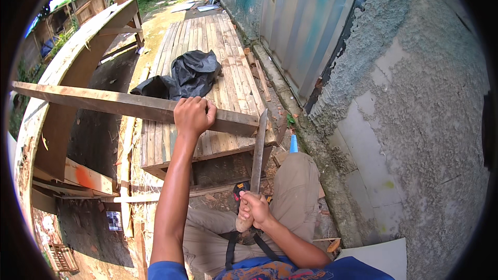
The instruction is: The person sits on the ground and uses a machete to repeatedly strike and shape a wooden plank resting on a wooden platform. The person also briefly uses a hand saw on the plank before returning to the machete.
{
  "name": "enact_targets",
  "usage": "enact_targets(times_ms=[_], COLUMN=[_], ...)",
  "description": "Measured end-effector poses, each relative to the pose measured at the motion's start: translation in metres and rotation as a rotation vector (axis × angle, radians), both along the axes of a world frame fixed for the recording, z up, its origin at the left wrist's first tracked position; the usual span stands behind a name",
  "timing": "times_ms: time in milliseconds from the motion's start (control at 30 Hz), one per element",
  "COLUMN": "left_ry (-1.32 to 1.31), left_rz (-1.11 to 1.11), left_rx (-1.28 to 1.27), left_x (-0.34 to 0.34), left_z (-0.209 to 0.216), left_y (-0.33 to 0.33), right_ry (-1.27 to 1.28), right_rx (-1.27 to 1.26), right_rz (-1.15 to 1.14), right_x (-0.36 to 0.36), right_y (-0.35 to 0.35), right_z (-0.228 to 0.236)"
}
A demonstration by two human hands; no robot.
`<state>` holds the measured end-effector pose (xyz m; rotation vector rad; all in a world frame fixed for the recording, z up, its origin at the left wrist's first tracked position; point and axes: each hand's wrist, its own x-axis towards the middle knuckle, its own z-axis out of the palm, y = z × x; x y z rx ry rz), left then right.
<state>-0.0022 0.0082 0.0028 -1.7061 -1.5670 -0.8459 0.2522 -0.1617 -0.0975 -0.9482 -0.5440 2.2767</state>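
My left hand [194, 116] is closed over the top of a long wooden beam [114, 101]. The beam slants across a slatted bamboo bench, its right end near the bench's front corner and its far left end over a wooden frame. In my right hand [253, 210], low in front of my lap, is a machete [259, 155] gripped by its pale wooden handle. Its blade points up and away, with the upper part right beside the beam's right end; whether they touch I cannot tell. My fingers hide part of the handle.
A crumpled black plastic bag [194, 74] lies on the bamboo bench [231, 62]. To the left stands a long wooden structure [67, 67] with a pale top edge. A rough wall [404, 140] and corrugated metal door [308, 26] close off the right. Wood scraps litter the ground.
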Motion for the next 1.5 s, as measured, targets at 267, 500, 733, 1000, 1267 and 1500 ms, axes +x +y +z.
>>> enact_targets(times_ms=[267,500,733,1000,1267,1500], left_ry=[-0.002,-0.003,-0.004,-0.016,-0.013,-0.016], left_rz=[0.001,0.000,-0.004,-0.002,0.008,0.007], left_rx=[-0.014,-0.007,-0.014,-0.003,-0.022,-0.013], left_x=[0.000,0.000,0.003,-0.001,0.003,0.000], left_z=[-0.002,0.005,-0.001,0.003,0.002,0.000], left_y=[0.001,0.000,0.003,0.001,0.004,-0.001], right_ry=[0.198,0.119,0.193,0.146,-0.068,0.229], right_rx=[0.577,0.015,0.545,0.304,0.025,0.510], right_rz=[-0.660,-0.084,-0.622,-0.258,0.005,-0.391], right_x=[0.000,0.014,-0.003,0.019,-0.001,0.019], right_y=[0.017,0.004,0.008,0.006,0.007,0.024], right_z=[0.025,0.016,0.009,0.031,-0.028,0.023])
